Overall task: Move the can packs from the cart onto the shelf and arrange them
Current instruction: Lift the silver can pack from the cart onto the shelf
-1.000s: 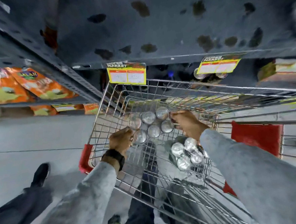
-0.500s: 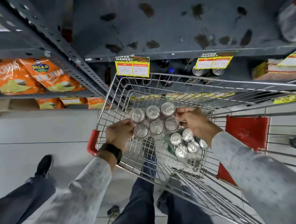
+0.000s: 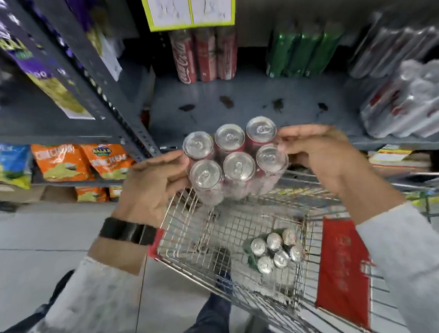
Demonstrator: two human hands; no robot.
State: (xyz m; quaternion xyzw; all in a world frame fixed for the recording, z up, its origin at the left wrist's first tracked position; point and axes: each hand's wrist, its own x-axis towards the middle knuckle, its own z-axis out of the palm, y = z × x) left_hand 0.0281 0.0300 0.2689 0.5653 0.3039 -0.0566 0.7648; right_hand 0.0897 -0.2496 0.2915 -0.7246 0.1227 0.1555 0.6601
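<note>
A shrink-wrapped pack of red cans (image 3: 235, 160), silver tops up, hangs in the air above the wire cart (image 3: 218, 234), level with the front edge of the grey shelf (image 3: 248, 104). My left hand (image 3: 152, 186) grips its left side and my right hand (image 3: 319, 154) grips its right side. A second pack, of green cans (image 3: 275, 249), lies on the cart's floor at the right. At the back of the shelf stand a red cola pack (image 3: 204, 54), a green pack (image 3: 302, 50) and a silver pack (image 3: 394, 47).
A wrapped pack of silver cans (image 3: 411, 101) lies on the shelf's right end. A slanted steel upright (image 3: 95, 78) borders the shelf on the left, with chip bags (image 3: 83, 163) beyond it. The cart's red flap (image 3: 341, 269) is at the right. My legs are below the cart.
Both hands lifted the red can pack out of the cart and up to shelf height. My view tilted upward, bringing the shelf's inside and its stocked packs into sight.
</note>
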